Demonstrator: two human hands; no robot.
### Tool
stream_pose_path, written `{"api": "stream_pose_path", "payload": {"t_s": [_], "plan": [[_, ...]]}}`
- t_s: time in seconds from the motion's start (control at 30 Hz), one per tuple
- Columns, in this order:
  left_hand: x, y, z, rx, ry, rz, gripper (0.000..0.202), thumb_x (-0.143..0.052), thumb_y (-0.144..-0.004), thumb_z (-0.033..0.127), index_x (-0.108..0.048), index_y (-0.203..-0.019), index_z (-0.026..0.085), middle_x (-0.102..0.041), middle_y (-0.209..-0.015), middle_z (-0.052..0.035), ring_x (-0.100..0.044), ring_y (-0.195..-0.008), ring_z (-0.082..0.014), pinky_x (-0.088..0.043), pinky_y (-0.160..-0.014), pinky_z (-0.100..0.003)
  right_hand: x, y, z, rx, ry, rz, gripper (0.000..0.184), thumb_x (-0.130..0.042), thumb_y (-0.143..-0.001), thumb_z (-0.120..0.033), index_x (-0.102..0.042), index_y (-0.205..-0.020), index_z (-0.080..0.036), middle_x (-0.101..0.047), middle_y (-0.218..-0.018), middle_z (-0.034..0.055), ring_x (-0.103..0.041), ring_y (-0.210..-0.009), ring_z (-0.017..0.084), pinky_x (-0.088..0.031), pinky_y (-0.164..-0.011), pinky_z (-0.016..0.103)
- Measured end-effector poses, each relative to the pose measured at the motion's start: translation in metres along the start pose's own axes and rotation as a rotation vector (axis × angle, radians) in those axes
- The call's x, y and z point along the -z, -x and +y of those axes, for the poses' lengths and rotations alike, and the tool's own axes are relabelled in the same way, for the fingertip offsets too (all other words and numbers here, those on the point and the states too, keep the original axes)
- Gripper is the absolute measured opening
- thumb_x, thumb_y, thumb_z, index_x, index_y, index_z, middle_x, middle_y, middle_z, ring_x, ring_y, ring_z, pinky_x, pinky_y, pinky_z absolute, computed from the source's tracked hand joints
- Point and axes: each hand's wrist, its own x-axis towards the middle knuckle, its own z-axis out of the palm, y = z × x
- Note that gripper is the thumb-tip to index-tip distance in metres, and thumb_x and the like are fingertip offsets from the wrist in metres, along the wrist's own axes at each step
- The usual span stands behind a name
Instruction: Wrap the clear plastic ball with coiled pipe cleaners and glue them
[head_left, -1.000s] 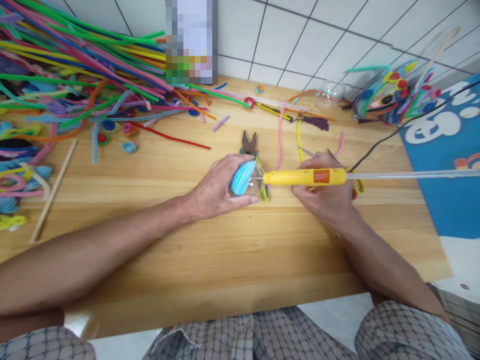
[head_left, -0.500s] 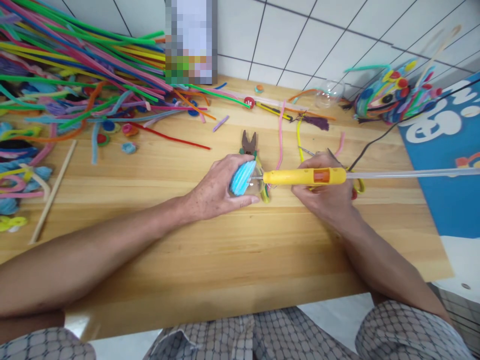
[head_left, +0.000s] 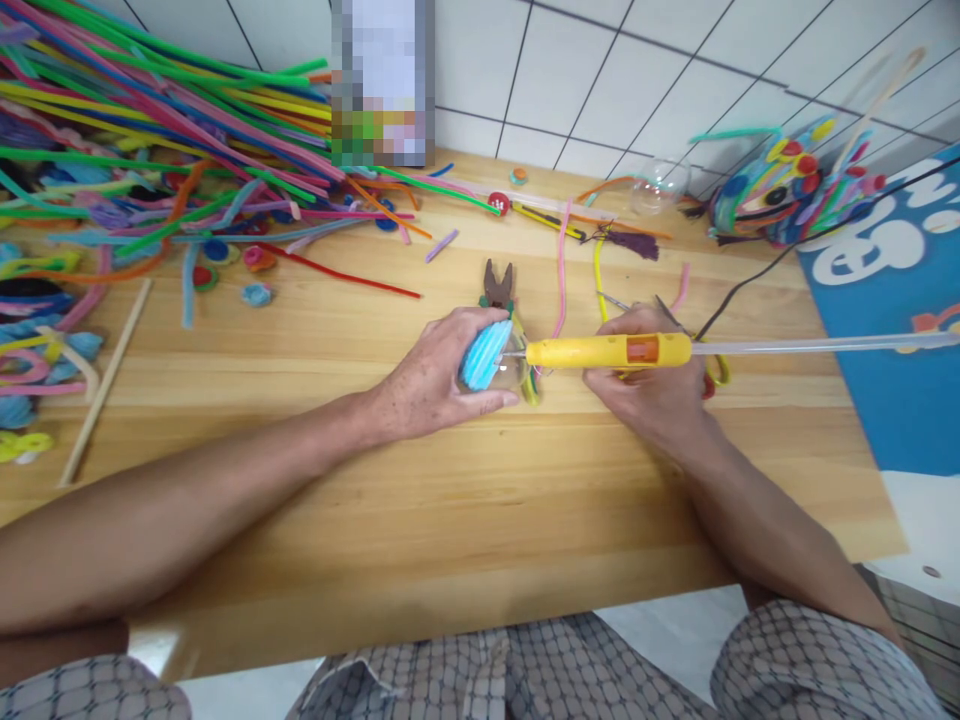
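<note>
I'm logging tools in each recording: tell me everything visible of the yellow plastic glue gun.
The yellow, plastic-looking glue gun has a long rounded body, with an orange-red part showing in a cut-out near its rear. A thin metal nozzle projects in front; a translucent rod extends behind. The person's right hand holds it, hiding the handle. It points left in the picture, nozzle tip over or against the clear round shell with light-blue fuzzy strips; I cannot tell which.

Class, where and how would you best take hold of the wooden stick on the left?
Probably pinch the wooden stick across its nearer half, coming from the right: it is thin and straight, and coloured craft pieces crowd its left.
</note>
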Motion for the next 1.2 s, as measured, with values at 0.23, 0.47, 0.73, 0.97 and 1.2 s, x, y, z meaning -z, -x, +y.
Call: {"api": "stream_pose_path", "payload": {"t_s": [0.23, 0.47, 0.73, 0.97, 1.2], "plan": [[-0.0006, 0.0000, 0.0000, 0.001, -0.002, 0.007, 0.079, -0.081, -0.088, 0.058, -0.048, -0.151, 0.024, -0.062, -0.150, -0.0160, -0.062, -0.137, -0.0348, -0.050, -0.118, -0.054, 0.0002, 0.0005, 0.0016, -0.019, -0.004, -0.011, 0.025, -0.069, -0.072, -0.012, -0.060, -0.089, -0.028, -0.073, -0.085, -0.0004, -0.071, -0.075, 0.022, -0.062, -0.072, 0.039], [-0.0011, 0.0003, -0.0013, -0.033, -0.003, 0.012, 0.078, -0.079, -0.090, 0.058, -0.047, -0.151, 0.021, -0.062, -0.150, -0.0175, -0.062, -0.138, -0.0347, -0.050, -0.118, -0.054, -0.0001, 0.0004, 0.0019, 0.012, 0.011, 0.001, 0.025, -0.070, -0.072, -0.012, -0.061, -0.089, -0.028, -0.073, -0.084, -0.0003, -0.071, -0.073, 0.022, -0.062, -0.070, 0.038], [-0.0007, -0.0001, -0.0005, -0.016, -0.004, 0.005, 0.078, -0.079, -0.090, 0.059, -0.047, -0.151, 0.023, -0.062, -0.150, -0.0166, -0.062, -0.138, -0.0343, -0.050, -0.119, -0.053, -0.0020, 0.0017, 0.0045, -0.002, -0.053, 0.007, 0.027, -0.069, -0.072, -0.010, -0.062, -0.090, -0.028, -0.071, -0.084, -0.0010, -0.071, -0.074, 0.022, -0.061, -0.071, 0.038], [-0.0001, 0.0000, -0.0002, -0.010, 0.001, -0.001, 0.078, -0.080, -0.089, 0.057, -0.047, -0.151, 0.023, -0.062, -0.150, -0.0162, -0.062, -0.137, -0.0347, -0.050, -0.118, -0.054, -0.0025, 0.0023, 0.0047, -0.007, -0.014, 0.003, 0.027, -0.069, -0.072, -0.011, -0.061, -0.091, -0.028, -0.072, -0.085, -0.0007, -0.070, -0.075, 0.022, -0.062, -0.072, 0.038], [-0.0013, 0.0010, -0.0019, -0.053, -0.010, 0.024, 0.077, -0.080, -0.091, 0.057, -0.047, -0.151, 0.021, -0.062, -0.148, -0.0172, -0.062, -0.137, -0.0340, -0.051, -0.118, -0.052, -0.0018, 0.0008, 0.0038, 0.009, -0.032, 0.022, 0.027, -0.069, -0.071, -0.010, -0.062, -0.089, -0.028, -0.073, -0.084, -0.0006, -0.071, -0.073, 0.021, -0.062, -0.071, 0.038]]}}
